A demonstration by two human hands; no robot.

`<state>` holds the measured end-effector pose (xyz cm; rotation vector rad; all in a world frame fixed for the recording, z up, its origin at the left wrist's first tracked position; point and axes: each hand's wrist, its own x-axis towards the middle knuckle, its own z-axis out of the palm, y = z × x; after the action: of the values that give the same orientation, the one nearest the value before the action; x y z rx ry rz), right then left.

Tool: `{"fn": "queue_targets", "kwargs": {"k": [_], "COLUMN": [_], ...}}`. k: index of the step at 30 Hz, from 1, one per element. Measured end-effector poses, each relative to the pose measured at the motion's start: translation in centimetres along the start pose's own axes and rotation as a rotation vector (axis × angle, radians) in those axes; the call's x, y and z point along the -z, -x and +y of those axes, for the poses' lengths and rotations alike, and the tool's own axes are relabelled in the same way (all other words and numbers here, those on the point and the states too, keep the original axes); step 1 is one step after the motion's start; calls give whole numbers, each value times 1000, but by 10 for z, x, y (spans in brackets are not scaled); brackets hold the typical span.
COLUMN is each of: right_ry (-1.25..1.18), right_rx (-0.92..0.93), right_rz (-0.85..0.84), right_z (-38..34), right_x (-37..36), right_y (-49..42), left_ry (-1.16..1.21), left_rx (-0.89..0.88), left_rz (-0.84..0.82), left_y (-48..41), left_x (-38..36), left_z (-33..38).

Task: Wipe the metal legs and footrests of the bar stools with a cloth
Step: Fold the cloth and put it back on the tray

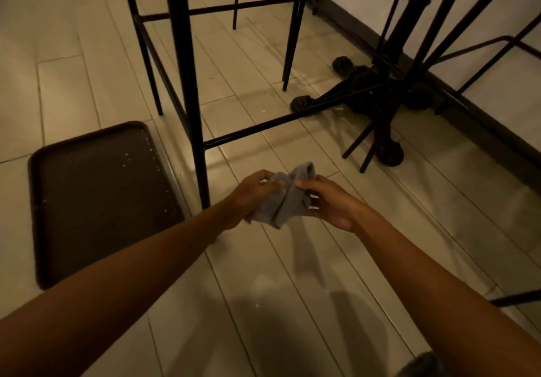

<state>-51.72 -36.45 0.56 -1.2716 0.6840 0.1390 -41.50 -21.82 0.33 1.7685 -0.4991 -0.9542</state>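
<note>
Down low near the floor, both bare hands hold a grey cloth out in front of the body. The left hand grips the cloth's left side, its fingers curled over the fabric with the thumb pressed on top. The right hand pinches the cloth's right side, fingertips bent into the folds. The cloth is bunched and creased between them, with one loose corner sticking up past the knuckles and another hanging below. It touches neither the floor nor any stool.

Just beyond the left hand stands the nearest stool leg, a thick black metal bar that runs from the top of the view down to the pale floor planks. A thin black footrest joins this leg low down and slants away to the right, above the floor. More slim black stool legs and crossbars stand farther back, along with another stool frame at the right by the wall.

Between those frames sits a dark ornate table base with rounded feet spread on the floor, close to a dark skirting board below a light wall. At the left, a dark brown tray with rounded corners and pale specks lies flat on the planks, just beside the nearest stool leg. Soft shadows of the arms fall on the floor beneath them.
</note>
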Motion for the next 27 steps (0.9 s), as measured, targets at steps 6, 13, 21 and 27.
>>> {"fn": "queue_targets", "kwargs": {"k": [6,13,21,27], "right_ry": [112,255,221,9], "right_rx": [-106,-167,-138,-75], "right_rz": [-169,-368,-303,-111], "right_z": [23,41,44,46], "right_x": [-33,-102,-196,-261], "right_y": [1,-14,-56,-96], "left_ry": [-67,-144,-256,-138], "left_rx": [92,290,309,256], "left_rz": [-220,-468,-581,-488], "left_y": [24,47,35,20], "left_x": [44,118,224,291], "left_z": [-33,-63,-86,-100]}}
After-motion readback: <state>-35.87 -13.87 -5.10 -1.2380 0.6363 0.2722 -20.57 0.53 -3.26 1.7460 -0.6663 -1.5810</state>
